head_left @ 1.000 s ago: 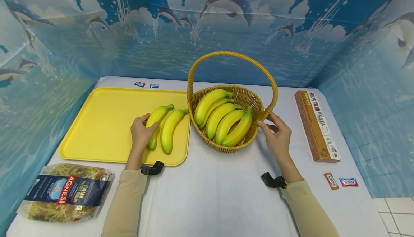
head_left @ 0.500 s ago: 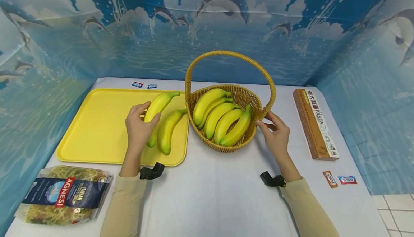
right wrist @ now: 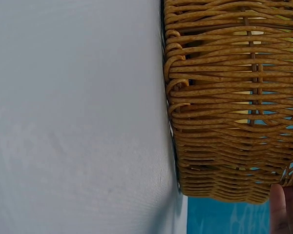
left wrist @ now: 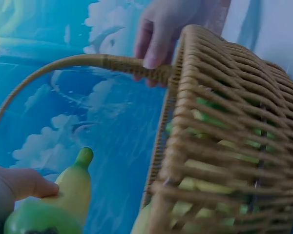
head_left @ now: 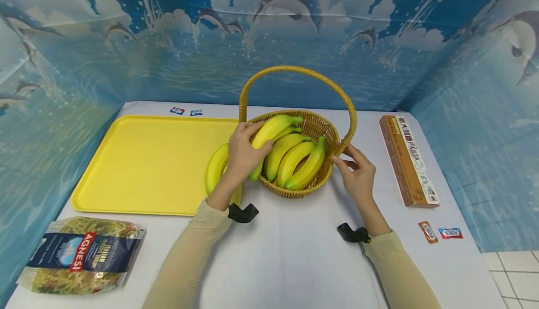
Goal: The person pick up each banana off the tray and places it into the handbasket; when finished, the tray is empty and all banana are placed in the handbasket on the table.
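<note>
My left hand (head_left: pixel 246 152) holds a banana (head_left: pixel 269 132) over the left side of the wicker basket (head_left: pixel 294 194). In the left wrist view, the thumb lies along this banana (left wrist: pixel 74 187), beside the basket's woven wall (left wrist: pixel 219 122). Several bananas (head_left: pixel 305 171) lie in the basket. Pinched by my right hand (head_left: pixel 362 171) is the basket's rim at the right foot of its tall handle (head_left: pixel 299 69). In the right wrist view, the right fingers (right wrist: pixel 279 209) touch the basket's edge. A banana (head_left: pixel 214 168) on the yellow tray (head_left: pixel 143 159) is partly hidden by my left arm.
A bag of pasta (head_left: pixel 82 255) lies in front of the tray, and a long pasta box (head_left: pixel 408 161) at the right. Small wrapped packets (head_left: pixel 450 233) lie near the right edge, others (head_left: pixel 196 112) behind the tray. A dolphin-print curtain (head_left: pixel 269 42) encloses the table.
My left hand has lifted a banana off the tray and carried it right, over the basket's left side. The right hand keeps its place on the basket.
</note>
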`<state>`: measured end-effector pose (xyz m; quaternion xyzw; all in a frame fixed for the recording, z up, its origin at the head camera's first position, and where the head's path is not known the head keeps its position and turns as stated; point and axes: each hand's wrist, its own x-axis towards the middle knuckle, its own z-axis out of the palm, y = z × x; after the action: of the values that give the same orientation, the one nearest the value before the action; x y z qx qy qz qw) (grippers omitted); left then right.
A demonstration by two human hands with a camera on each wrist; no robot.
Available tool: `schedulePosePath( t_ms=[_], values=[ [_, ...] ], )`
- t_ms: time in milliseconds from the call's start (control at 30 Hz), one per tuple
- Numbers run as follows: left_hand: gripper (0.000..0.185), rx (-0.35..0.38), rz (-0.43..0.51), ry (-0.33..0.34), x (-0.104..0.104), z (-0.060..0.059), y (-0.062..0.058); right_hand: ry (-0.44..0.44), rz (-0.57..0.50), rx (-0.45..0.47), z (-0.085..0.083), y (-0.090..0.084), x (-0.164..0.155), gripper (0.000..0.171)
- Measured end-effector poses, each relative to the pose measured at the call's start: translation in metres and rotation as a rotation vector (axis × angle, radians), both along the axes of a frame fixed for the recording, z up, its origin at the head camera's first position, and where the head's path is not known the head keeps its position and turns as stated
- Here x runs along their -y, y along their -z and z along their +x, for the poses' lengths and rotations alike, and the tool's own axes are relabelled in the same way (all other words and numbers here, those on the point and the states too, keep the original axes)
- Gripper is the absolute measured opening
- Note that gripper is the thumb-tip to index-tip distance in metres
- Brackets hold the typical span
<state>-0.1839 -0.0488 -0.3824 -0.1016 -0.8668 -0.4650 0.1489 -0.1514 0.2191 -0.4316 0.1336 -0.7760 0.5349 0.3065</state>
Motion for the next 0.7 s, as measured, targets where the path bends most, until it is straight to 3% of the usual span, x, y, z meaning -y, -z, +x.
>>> schedulePosePath(
  t_ms=[267,500,700],
  values=[
    [0.047,0.031,-0.140,-0.034,-0.031,-0.030,0.019,-0.001,0.005,-0.016,0.000,-0.001,0.000,0.048],
    [0.046,0.057,-0.211,-0.067,-0.039,-0.040,0.034,0.001,0.010,-0.015,0.000,-0.002,0.001,0.048],
    [0.046,0.015,-0.312,-0.086,-0.045,-0.041,0.039,0.009,0.014,-0.006,0.001,-0.003,0.000,0.048]
  ],
)
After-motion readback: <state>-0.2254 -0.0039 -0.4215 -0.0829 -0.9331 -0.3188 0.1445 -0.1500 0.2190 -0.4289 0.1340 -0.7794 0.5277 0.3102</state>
